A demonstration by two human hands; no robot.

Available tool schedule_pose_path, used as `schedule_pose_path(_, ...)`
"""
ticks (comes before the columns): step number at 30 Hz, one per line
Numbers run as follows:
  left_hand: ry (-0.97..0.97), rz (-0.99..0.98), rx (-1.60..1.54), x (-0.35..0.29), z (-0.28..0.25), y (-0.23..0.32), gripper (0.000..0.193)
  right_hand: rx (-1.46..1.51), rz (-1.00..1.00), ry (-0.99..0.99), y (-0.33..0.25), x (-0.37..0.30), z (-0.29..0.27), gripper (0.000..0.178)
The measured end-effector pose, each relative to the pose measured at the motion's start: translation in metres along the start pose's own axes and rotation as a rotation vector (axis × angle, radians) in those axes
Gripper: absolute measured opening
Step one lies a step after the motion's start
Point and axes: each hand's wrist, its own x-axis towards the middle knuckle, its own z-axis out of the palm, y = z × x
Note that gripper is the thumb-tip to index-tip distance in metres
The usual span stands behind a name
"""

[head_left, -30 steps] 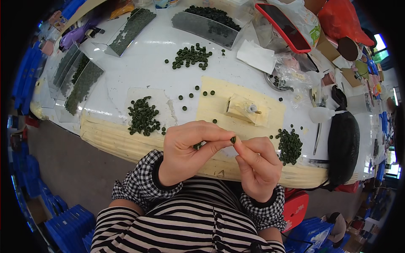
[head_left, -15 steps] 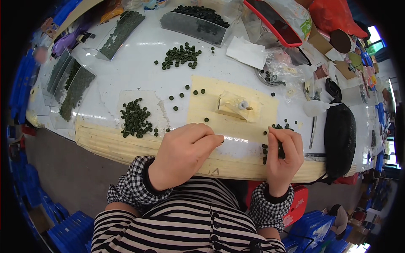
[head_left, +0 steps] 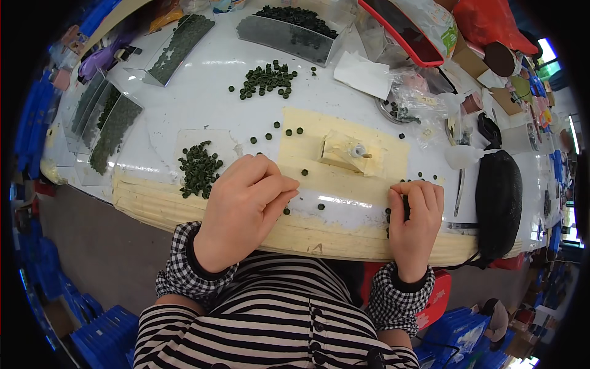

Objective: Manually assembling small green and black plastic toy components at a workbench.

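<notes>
My left hand hovers over the near edge of the table, thumb and forefinger pressed together; whatever may be between the tips cannot be made out. Small dark green ring-like pieces lie nearby: a single piece to the right of its fingertips and another piece just under the thumb. To the right, my right hand is closed in a pinch above several green pieces that it partly covers. Between and beyond the hands stands a tape-wrapped block with a small pale peg on it.
One heap of green pieces lies left of my left hand, a second heap farther back. Clear trays of pieces stand along the back and left. At right are a black pouch, tweezers and a red-cased phone.
My left hand has moved left, and a green piece that was at its fingertips now lies alone on the table. My right hand stays nearly in place, its fingers a little more curled.
</notes>
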Motion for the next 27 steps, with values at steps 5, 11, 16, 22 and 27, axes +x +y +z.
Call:
schedule_pose_path(5,-0.119,0.000,0.046,-0.004,-0.002,0.005,0.013,0.197,0.082,0.091,-0.006,-0.005,-0.001,0.008)
schedule_pose_path(11,-0.127,-0.048,0.138,-0.006,0.001,0.006,0.010,0.273,0.038,0.148,-0.016,-0.010,0.003,0.014)
schedule_pose_path(16,-0.140,-0.041,0.171,-0.005,0.001,0.007,0.011,0.333,0.006,0.099,-0.024,-0.010,0.005,0.016)
schedule_pose_path(22,-0.067,-0.018,0.141,-0.005,0.002,0.003,0.010,0.476,0.063,0.044,-0.029,-0.016,0.005,0.014)
schedule_pose_path(27,0.036,-0.144,-0.212,-0.002,-0.005,0.011,0.009,0.633,0.113,0.078,-0.036,-0.016,0.007,0.015)
